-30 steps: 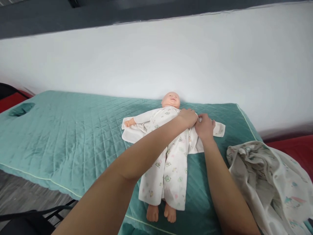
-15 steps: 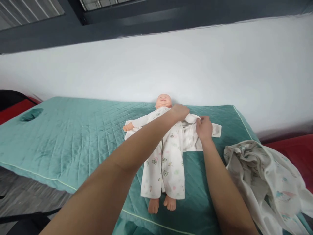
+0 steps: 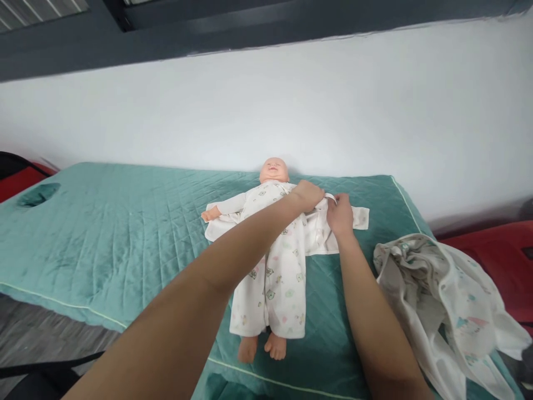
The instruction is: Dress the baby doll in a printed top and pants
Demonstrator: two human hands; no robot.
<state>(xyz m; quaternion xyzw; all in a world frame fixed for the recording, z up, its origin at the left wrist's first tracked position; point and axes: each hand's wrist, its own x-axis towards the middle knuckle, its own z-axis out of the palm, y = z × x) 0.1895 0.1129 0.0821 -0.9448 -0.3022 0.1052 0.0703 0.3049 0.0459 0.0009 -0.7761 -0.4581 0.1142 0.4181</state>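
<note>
white garment (image 3: 320, 230), centre-right of frame: probably light, soft, best held by its edge; right hand (image 3: 340, 215) pinches it; left hand (image 3: 308, 195), fingers hidden, cannot tell.

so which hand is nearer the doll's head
Left. The left hand is just right of and below the doll's head in the picture; the right hand is farther right and slightly lower.

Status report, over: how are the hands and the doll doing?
Right hand pinching white cloth; left hand close beside, fingers hidden. Clothed doll face-up on green mattress. Left forearm crossing the doll; crumpled garment off to one side.
</note>
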